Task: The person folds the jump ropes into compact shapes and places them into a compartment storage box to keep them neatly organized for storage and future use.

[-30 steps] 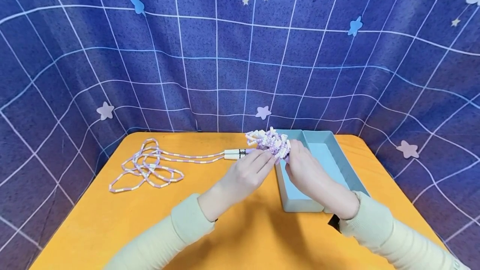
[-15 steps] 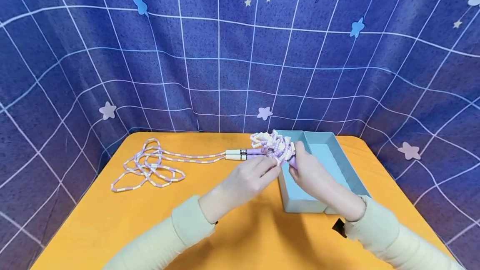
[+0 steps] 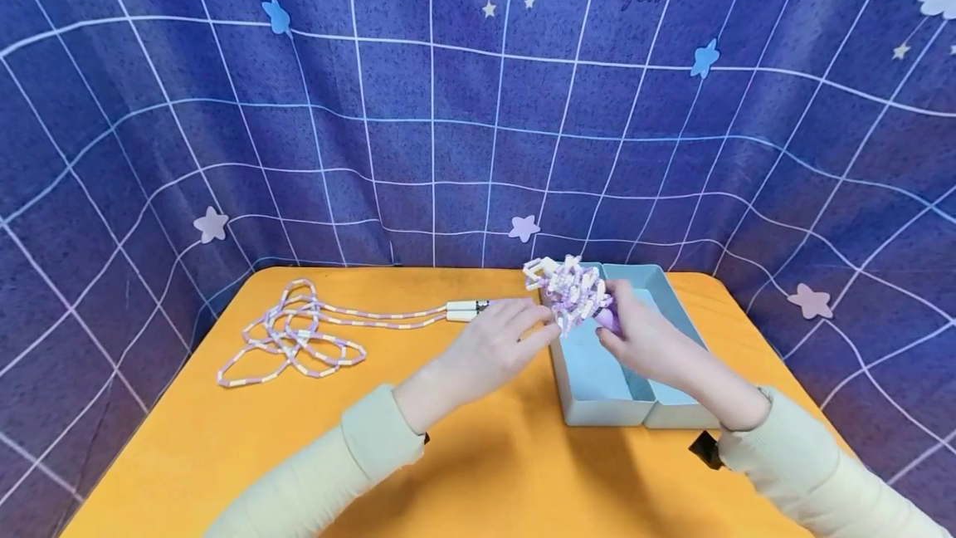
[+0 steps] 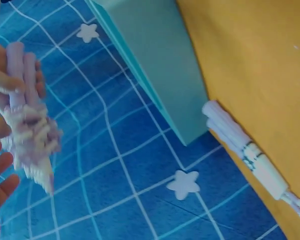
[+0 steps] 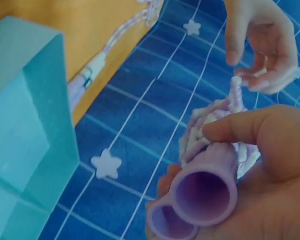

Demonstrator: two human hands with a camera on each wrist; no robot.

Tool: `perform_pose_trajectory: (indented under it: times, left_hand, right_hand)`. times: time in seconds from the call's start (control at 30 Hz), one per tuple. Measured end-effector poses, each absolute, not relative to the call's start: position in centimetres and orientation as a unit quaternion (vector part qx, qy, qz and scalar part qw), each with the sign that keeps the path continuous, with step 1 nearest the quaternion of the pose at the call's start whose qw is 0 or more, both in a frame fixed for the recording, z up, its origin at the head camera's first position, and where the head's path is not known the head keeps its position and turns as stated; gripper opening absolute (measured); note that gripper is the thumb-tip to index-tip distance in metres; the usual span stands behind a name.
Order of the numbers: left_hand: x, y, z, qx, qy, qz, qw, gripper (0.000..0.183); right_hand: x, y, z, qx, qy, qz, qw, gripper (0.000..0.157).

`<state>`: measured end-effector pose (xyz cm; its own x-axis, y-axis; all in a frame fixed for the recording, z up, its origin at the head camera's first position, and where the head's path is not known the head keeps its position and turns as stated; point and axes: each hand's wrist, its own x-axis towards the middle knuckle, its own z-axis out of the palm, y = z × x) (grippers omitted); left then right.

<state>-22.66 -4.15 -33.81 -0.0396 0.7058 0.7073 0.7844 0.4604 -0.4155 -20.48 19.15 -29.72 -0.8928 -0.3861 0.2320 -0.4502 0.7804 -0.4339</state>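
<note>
- Our right hand (image 3: 650, 344) grips the bundled rope (image 3: 571, 293) by both handles (image 5: 222, 159) near the blue box (image 3: 607, 413), probably keeping them paired.
- Our left hand (image 3: 489, 351) spreads loosely, just left of the box.

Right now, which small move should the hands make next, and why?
Perhaps the right hand should lower the bundled rope into the box: it grips the handles, and in the head view the bundle overlaps the box, seemingly raised above it.

Apparently a curtained-off work nook: star-printed blue curtain (image 3: 463, 148) around the back and sides of an orange table (image 3: 224, 430).
</note>
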Motion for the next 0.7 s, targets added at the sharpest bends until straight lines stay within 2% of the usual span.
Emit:
perform_pose_trajectory:
  times: [0.27,0.7]
  left_hand:
    - [-25.6,-5.0,-36.2,-0.461,-0.786,-0.064,0.406,0.027]
    - [-31.5,-6.2,-40.7,-0.384,-0.875,-0.006,0.296,0.043]
  right_hand:
    - [-21.5,21.3,-31.6,0.126,-0.960,0.165,0.189,0.052]
    - [-23.3,23.7,-36.3,0.012,-0.951,0.150,0.270,0.052]
